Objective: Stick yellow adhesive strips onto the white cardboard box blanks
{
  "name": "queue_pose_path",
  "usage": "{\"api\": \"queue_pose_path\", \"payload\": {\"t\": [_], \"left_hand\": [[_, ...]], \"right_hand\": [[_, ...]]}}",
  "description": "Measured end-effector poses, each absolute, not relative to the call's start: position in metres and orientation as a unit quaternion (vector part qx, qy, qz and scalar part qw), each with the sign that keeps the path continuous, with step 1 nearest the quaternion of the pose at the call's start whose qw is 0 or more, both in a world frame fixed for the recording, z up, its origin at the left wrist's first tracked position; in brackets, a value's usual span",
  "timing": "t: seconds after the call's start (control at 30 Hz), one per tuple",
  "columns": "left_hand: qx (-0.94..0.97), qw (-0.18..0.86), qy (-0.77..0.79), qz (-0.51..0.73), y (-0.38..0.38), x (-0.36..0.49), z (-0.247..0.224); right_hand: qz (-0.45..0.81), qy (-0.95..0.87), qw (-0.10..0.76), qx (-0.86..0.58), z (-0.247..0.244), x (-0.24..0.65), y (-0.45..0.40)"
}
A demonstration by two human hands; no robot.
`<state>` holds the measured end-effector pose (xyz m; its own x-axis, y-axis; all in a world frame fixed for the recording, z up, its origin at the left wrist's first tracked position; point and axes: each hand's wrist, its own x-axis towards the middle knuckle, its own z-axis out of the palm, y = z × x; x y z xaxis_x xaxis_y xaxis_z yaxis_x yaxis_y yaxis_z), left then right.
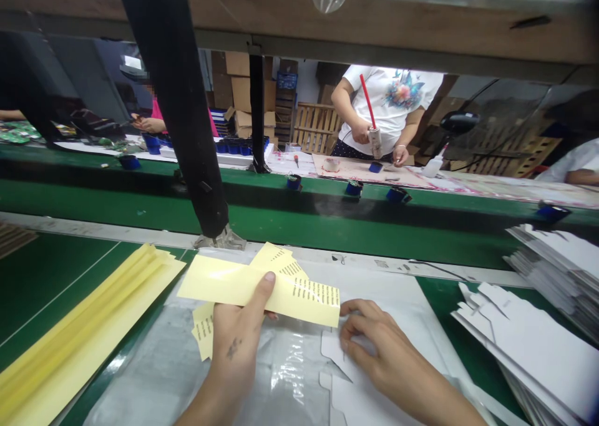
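Note:
My left hand [238, 326] holds a yellow label strip [281, 292] with its thumb on top and its fingers underneath. Small dark print in rows covers the strip's right part. My right hand [374, 338] is at the strip's right end, fingers curled; whether its fingertips grip the edge is too unclear to tell. More printed yellow labels [278, 261] show behind the strip, and another yellow piece [203, 330] lies left of my left wrist. Beneath my right hand is a flat white carton [360, 401] on a clear plastic sheet [163, 357].
Long yellow sheets [93, 326] lie at the left. Stacks of flat white cartons [538, 351] stand at the right. A black post [187, 114] rises ahead. Beyond it, a green conveyor [262, 208] carries blue parts [354, 189], and a person [384, 111] works across from me.

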<state>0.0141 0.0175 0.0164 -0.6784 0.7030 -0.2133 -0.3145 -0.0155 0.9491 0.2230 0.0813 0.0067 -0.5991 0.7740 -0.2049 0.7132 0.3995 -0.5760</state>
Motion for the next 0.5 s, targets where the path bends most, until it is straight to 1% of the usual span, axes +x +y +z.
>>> {"api": "queue_pose_path", "payload": {"t": [0.3, 0.5], "left_hand": [[0.167, 0.369, 0.612, 0.679, 0.0180, 0.0137, 0.0168], [0.151, 0.372, 0.613, 0.680, 0.0184, 0.0138, 0.0155]], "right_hand": [[0.316, -0.824, 0.065, -0.465, 0.0098, 0.2207, 0.0778], [0.370, -0.780, 0.101, -0.494, 0.0024, 0.2216, 0.0774]]}}
